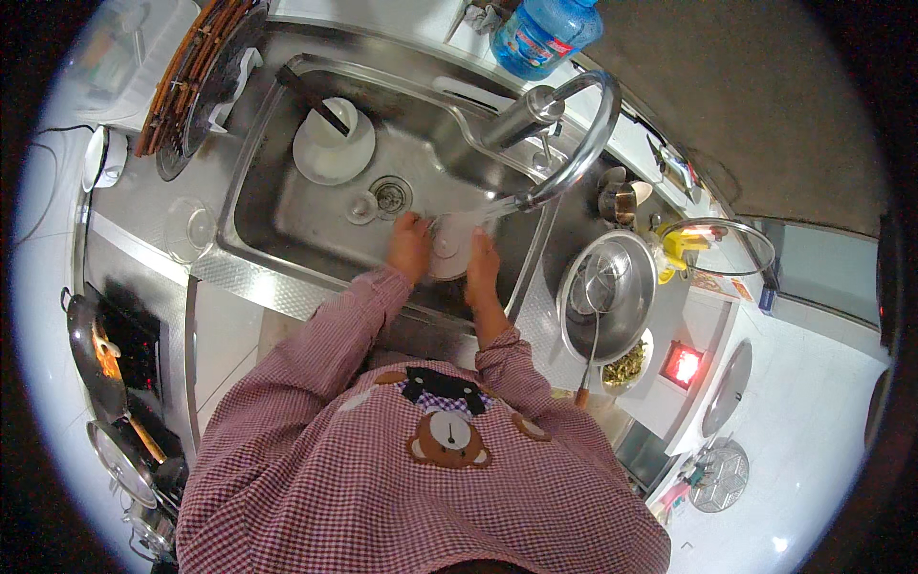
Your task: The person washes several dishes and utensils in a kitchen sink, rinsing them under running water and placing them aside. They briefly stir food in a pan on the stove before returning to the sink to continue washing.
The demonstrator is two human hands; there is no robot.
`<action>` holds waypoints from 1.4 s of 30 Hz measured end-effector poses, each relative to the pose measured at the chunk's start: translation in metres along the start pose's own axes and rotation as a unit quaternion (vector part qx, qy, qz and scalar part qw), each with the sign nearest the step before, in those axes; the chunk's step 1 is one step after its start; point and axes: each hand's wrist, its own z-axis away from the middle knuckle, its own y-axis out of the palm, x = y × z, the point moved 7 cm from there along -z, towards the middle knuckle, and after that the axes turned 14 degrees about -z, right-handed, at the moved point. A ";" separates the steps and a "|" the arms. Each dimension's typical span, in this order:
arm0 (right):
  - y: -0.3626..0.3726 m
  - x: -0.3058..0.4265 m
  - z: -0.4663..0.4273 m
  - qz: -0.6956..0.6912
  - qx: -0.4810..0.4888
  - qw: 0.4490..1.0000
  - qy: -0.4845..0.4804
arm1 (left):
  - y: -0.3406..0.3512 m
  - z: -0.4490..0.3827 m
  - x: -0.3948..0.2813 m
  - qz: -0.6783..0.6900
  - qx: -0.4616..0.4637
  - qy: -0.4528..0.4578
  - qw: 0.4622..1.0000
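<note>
My left hand and my right hand hold a white dish between them, over the right part of the steel sink. Water from the curved metal faucet runs onto the dish. Left of my hands, a small clear glass dish lies beside the drain. A white plate in the sink's upper left bears a white bowl or cup, and a dark-handled utensil leans across it. The fingers of both hands are partly blurred.
Right of the sink, a steel colander or basin holds a mesh strainer, beside a plate of chopped greens. A wok with food sits at the lower left. A blue plastic bottle stands behind the sink. A glass bowl is on the left counter.
</note>
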 end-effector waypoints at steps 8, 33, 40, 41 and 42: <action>-0.015 -0.016 -0.018 -0.078 -0.043 0.996 -0.019 | -0.006 0.029 -0.063 -0.003 0.095 0.175 0.980; 0.002 0.002 0.012 0.122 0.009 0.987 -0.105 | -0.008 0.005 -0.038 0.075 -0.006 0.093 0.993; 0.019 0.020 0.020 0.113 0.074 0.985 -0.110 | -0.037 -0.029 -0.057 -0.008 -0.125 0.155 0.980; 0.014 0.019 0.022 0.099 0.040 0.987 -0.116 | -0.027 -0.033 -0.054 -0.025 -0.069 0.167 0.983; 0.011 0.017 0.024 0.087 0.009 0.989 -0.123 | -0.012 -0.034 -0.043 -0.041 -0.016 0.176 0.983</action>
